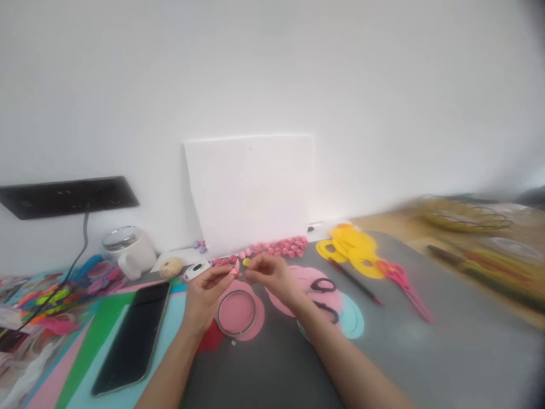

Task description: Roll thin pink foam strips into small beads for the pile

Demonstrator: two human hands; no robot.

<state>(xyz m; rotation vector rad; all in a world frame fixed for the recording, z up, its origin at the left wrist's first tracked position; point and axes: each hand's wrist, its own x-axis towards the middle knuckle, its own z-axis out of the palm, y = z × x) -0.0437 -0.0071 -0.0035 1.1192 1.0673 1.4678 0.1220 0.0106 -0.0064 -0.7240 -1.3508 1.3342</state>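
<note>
Pinched in the fingers of my left hand is a small pink paper piece, partly curled. My right hand is closed just to its right, fingertips together; what they hold, if anything, is too small to make out. Behind both hands lie many small pink rolled paper flowers in a heap. Below my left hand a round ring rests on pink paper circles. Dark-handled scissors lie on more pink paper, partly hidden by my right forearm.
A white board leans on the wall. At left are a phone on coloured sheets, a white mug and a corded socket strip. Yellow paper rings, a pencil and pink scissors lie right on the grey mat.
</note>
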